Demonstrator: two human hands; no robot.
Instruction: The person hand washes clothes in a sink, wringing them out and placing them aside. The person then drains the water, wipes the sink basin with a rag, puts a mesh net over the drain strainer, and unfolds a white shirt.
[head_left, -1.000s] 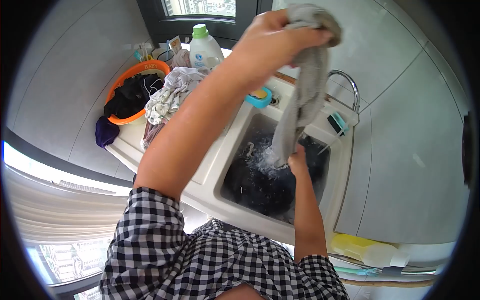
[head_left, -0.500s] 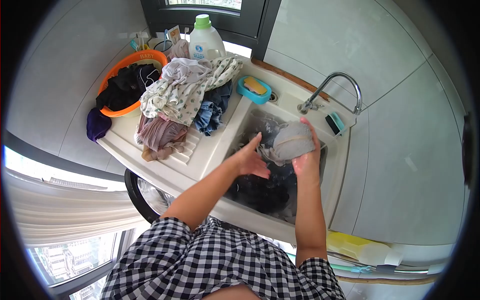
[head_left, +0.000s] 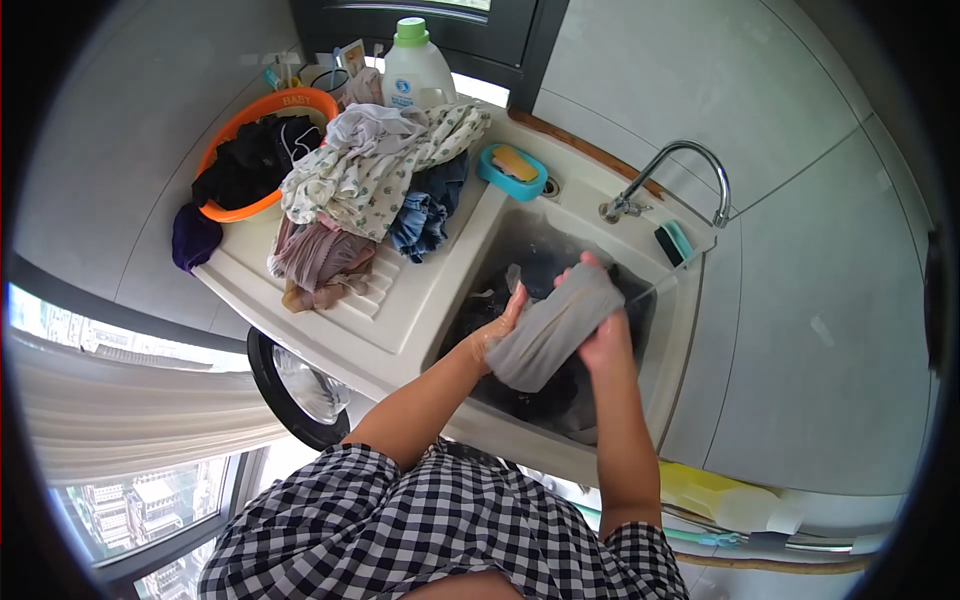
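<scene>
- Spanning the middle of the view, a cream-white moulded sink unit (head_left: pixel 400 333) had a ribbed draining side at left and a basin at right.
- Filling much of the deep rectangular basin (head_left: pixel 674 340) was dark, cloudy water (head_left: pixel 535 240).
- A loose heap of clothes (head_left: pixel 350 195), with leaf-printed white fabric, blue denim and dusty-pink cloth, lay on the draining side.
- An orange-rimmed plastic tub (head_left: pixel 240 212), marked BABY and holding black garments, stood just beside the heap.
- A folded length of soft grey cloth (head_left: pixel 550 335) slanted between both hands, above the water.
- A curved chrome tap (head_left: pixel 690 145) rose behind the basin.
- A white plastic bottle with a green cap (head_left: pixel 418 78) stood behind the heap.
- The right hand (head_left: pixel 605 340) grasped the grey cloth, its fingertips showing past the upper edge.
- The left hand (head_left: pixel 495 332) touched the cloth's near end, thumb raised; its other fingers were hidden, so how tightly it gripped could not be told.
- An oval turquoise soap dish (head_left: pixel 513 188) sat behind the basin.
- A small turquoise brush with black bristles (head_left: pixel 678 240) rested at the basin's right back corner.
- A yellow-orange bar (head_left: pixel 514 163) lay in the dish.
</scene>
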